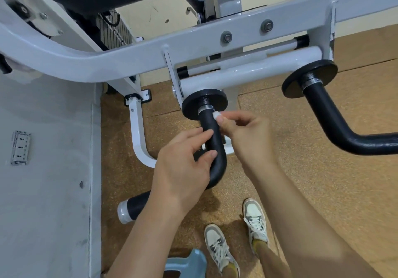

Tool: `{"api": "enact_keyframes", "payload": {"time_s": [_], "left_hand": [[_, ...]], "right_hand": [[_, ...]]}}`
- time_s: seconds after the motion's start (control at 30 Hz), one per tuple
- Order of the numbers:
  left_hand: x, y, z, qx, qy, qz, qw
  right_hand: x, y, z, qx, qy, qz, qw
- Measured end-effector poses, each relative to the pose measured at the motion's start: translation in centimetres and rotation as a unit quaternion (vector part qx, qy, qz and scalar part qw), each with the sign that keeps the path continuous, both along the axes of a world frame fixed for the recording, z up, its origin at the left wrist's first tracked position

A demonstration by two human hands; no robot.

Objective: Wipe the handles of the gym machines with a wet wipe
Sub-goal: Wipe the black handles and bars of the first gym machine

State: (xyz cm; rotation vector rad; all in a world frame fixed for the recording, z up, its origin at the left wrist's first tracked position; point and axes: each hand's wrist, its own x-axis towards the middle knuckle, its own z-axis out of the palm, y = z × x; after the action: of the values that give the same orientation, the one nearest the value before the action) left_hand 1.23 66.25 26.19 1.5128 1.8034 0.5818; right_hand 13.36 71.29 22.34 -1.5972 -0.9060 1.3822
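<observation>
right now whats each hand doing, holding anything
Left hand: closed around the bend of the near black handle, steadying it.
Right hand: fingertips pinched shut on a small white wet wipe, pressed to the handle's upper end.

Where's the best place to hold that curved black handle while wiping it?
Grip the handle on its bend, coming from the left as the left hand does. The round bar suits a wrap, and this leaves the straight top free for the right hand pinching the wipe.

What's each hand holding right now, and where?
Right hand pinches a small wad of wet wipe at its fingertips; left hand grips the black handle at its bend.
</observation>
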Motion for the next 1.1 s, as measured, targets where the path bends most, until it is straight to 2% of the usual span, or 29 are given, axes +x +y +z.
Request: {"api": "enact_keyframes", "payload": {"time_s": [0.13,0.3,0.5,0.63,0.77,0.93,1.1], "left_hand": [[0.1,-0.3,0.0,0.017,0.012,-0.004,1.0],[0.1,-0.3,0.2,0.01,0.023,-0.004,1.0],[-1.3,-1.0,1.5,-0.025,0.091,-0.081,0.992],[-1.5,-1.8,1.3,-0.014,0.054,-0.075,0.996],[-1.7,-1.8,1.2,-0.012,0.053,-0.081,0.995],[-3.9,-2.5,1.7,-0.007,0.116,-0.109,0.987],[-4.4,-3.2,1.5,-0.008,0.069,-0.107,0.992]], "right_hand": [[-0.8,0.3,-0.2,0.006,0.004,-0.033,0.999],[1.2,-3.4,0.7,0.024,0.009,0.017,1.0],[0.2,-2.4,0.2,0.048,-0.04,-0.002,0.998],[1.4,-4.8,1.0,0.055,-0.016,0.039,0.998],[-0.2,-4.4,0.0,0.036,-0.01,-0.053,0.998],[0.0,-8.6,0.5,0.045,-0.039,-0.058,0.997],[-2.3,-8.6,-0.4,0.021,-0.031,-0.174,0.984]]}}
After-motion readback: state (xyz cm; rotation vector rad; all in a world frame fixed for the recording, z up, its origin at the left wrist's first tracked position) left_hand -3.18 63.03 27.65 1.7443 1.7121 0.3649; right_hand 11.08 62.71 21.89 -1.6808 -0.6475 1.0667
